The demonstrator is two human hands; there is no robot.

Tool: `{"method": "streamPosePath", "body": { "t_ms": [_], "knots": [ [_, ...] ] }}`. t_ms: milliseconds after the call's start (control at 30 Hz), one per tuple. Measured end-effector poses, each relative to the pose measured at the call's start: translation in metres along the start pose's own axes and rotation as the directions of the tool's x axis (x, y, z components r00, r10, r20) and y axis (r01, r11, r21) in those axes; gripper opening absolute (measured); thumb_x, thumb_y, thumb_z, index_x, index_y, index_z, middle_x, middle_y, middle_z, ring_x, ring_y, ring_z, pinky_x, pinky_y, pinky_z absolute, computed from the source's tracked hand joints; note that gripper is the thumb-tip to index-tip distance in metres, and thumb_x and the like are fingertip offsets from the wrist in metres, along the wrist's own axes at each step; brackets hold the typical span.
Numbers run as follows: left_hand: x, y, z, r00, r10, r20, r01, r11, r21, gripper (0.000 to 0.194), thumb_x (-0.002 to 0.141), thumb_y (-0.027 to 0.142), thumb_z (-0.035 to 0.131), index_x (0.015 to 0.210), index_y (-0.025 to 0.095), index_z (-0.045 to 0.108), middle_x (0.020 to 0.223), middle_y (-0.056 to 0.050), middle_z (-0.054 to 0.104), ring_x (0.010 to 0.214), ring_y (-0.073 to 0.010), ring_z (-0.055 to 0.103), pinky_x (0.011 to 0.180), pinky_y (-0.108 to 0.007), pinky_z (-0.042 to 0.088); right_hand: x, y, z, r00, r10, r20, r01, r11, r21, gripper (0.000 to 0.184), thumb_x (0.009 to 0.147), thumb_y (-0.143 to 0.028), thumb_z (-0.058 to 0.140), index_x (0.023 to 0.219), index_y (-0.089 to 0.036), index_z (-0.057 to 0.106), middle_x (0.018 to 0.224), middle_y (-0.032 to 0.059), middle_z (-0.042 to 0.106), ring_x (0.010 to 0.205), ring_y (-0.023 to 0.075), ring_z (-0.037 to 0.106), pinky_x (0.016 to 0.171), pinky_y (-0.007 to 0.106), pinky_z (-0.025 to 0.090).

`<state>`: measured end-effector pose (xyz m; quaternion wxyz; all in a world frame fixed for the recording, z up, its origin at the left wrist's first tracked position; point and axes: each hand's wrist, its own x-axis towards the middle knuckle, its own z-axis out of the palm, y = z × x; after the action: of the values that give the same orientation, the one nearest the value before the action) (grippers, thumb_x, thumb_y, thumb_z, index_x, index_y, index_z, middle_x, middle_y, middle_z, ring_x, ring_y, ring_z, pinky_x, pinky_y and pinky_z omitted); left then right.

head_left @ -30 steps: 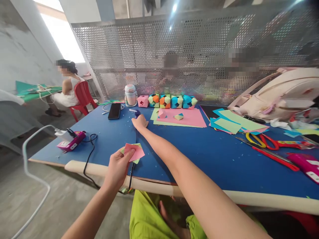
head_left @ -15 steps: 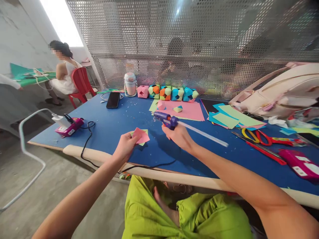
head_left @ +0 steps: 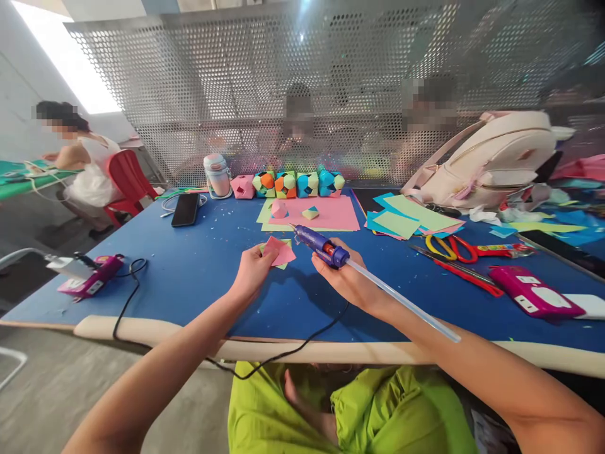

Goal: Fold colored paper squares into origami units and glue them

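Observation:
My left hand (head_left: 256, 270) pinches a folded paper piece (head_left: 282, 251), pink on top with pale green showing behind, held above the blue table. My right hand (head_left: 347, 274) is wrapped round a purple hot glue gun (head_left: 321, 244). Its nozzle points left, close above the paper. A long clear glue stick (head_left: 401, 297) juts from the gun's back over my right forearm. The gun's black cord (head_left: 302, 345) droops across the table's front edge. Beyond my hands, two small folded paper pieces (head_left: 311, 213) rest on pink and green sheets (head_left: 338, 214).
Several folded paper balls (head_left: 285, 184) line the perforated metal screen, beside a bottle (head_left: 218, 176) and phone (head_left: 186, 209). Paper sheets (head_left: 411, 214), scissors (head_left: 454, 250), a magenta power strip (head_left: 534, 293) and a backpack (head_left: 501, 161) are on the right. Another power strip (head_left: 89, 277) stands left. A person (head_left: 89, 157) sits far left.
The view has swung to the right. The glue gun has tilted, its nozzle now nearer the paper in my left hand. Both hands keep their hold.

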<state>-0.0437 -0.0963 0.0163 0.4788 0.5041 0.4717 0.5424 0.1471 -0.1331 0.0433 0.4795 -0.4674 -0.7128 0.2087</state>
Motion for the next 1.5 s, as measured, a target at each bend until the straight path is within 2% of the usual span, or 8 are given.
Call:
{"method": "streamPosePath", "body": {
  "t_ms": [267, 433, 533, 700, 867, 967, 1233, 1500],
  "knots": [
    [0.019, 0.0, 0.013, 0.993, 0.03, 0.111, -0.047, 0.986, 0.158, 0.021, 0.068, 0.034, 0.065, 0.067, 0.013, 0.065, 0.058, 0.0, 0.059, 0.055, -0.0123, 0.05, 0.052, -0.023, 0.036, 0.006, 0.02, 0.005, 0.995, 0.087, -0.045, -0.082, 0.991, 0.103, 0.021, 0.081, -0.038, 0.059, 0.085, -0.019, 0.055, 0.071, 0.0003, 0.06, 0.061, 0.0139, 0.055, 0.06, 0.026, 0.047],
    [0.019, 0.006, 0.016, 0.976, -0.002, 0.218, -0.056, 0.965, 0.256, 0.016, 0.068, 0.029, 0.063, 0.062, 0.014, 0.065, 0.054, 0.001, 0.058, 0.054, -0.0128, 0.05, 0.053, -0.023, 0.037, 0.01, 0.022, 0.008, 0.985, 0.134, -0.109, -0.114, 0.979, 0.166, 0.025, 0.078, -0.037, 0.062, 0.094, -0.019, 0.058, 0.087, 0.0049, 0.067, 0.072, 0.0176, 0.063, 0.069, 0.03, 0.052],
    [0.015, 0.013, 0.022, 0.958, 0.004, 0.287, -0.097, 0.946, 0.31, 0.017, 0.068, 0.029, 0.061, 0.062, 0.015, 0.066, 0.054, 0.001, 0.059, 0.055, -0.0137, 0.051, 0.054, -0.024, 0.038, 0.014, 0.024, 0.012, 0.982, 0.178, -0.068, -0.16, 0.964, 0.212, 0.029, 0.073, -0.036, 0.067, 0.095, -0.019, 0.058, 0.093, 0.0055, 0.068, 0.077, 0.0186, 0.065, 0.069, 0.03, 0.053],
    [0.01, 0.022, 0.037, 0.92, 0.043, 0.39, -0.217, 0.884, 0.414, 0.021, 0.071, 0.029, 0.055, 0.062, 0.015, 0.068, 0.055, 0.001, 0.059, 0.056, -0.013, 0.048, 0.053, -0.023, 0.034, 0.014, 0.029, 0.018, 0.97, 0.218, -0.105, -0.184, 0.946, 0.269, 0.022, 0.072, -0.032, 0.066, 0.087, -0.019, 0.056, 0.078, 0.0008, 0.065, 0.069, 0.0153, 0.063, 0.066, 0.027, 0.052],
    [0.012, 0.018, 0.051, 0.957, 0.027, 0.289, -0.134, 0.924, 0.359, 0.018, 0.068, 0.025, 0.056, 0.054, 0.015, 0.06, 0.049, 0.003, 0.048, 0.052, -0.0103, 0.04, 0.05, -0.023, 0.027, 0.014, 0.034, 0.022, 0.939, 0.233, -0.253, -0.179, 0.959, 0.219, 0.02, 0.073, -0.033, 0.064, 0.084, -0.019, 0.055, 0.074, 0.0005, 0.062, 0.063, 0.0145, 0.059, 0.061, 0.027, 0.05],
    [0.008, 0.016, 0.059, 0.967, 0.027, 0.252, -0.104, 0.949, 0.299, 0.013, 0.068, 0.026, 0.056, 0.064, 0.015, 0.061, 0.056, 0.002, 0.053, 0.055, -0.0108, 0.045, 0.051, -0.022, 0.032, 0.016, 0.036, 0.023, 0.907, 0.252, -0.339, -0.198, 0.962, 0.186, 0.02, 0.073, -0.033, 0.061, 0.085, -0.018, 0.055, 0.072, 0.0012, 0.062, 0.063, 0.0145, 0.059, 0.059, 0.025, 0.049],
    [-0.004, -0.002, 0.072, 0.99, 0.038, 0.135, -0.022, 0.992, -0.124, 0.036, 0.072, 0.034, 0.065, 0.1, 0.012, 0.069, 0.088, -0.007, 0.07, 0.074, -0.0154, 0.059, 0.07, -0.027, 0.045, 0.022, 0.042, 0.024, 0.897, 0.284, -0.337, -0.232, 0.954, 0.189, 0.025, 0.078, -0.041, 0.053, 0.081, -0.016, 0.056, 0.059, 0.0, 0.057, 0.055, 0.0138, 0.056, 0.05, 0.023, 0.045],
    [0.003, -0.017, 0.075, 0.997, 0.073, 0.037, -0.067, 0.987, -0.148, 0.032, 0.073, 0.034, 0.066, 0.096, 0.012, 0.073, 0.092, -0.01, 0.073, 0.08, -0.0185, 0.062, 0.074, -0.029, 0.047, 0.019, 0.045, 0.028, 0.908, 0.251, -0.336, -0.211, 0.966, 0.151, 0.027, 0.079, -0.042, 0.051, 0.081, -0.016, 0.058, 0.064, 0.0026, 0.061, 0.057, 0.0144, 0.056, 0.052, 0.024, 0.045]
  ]
}}
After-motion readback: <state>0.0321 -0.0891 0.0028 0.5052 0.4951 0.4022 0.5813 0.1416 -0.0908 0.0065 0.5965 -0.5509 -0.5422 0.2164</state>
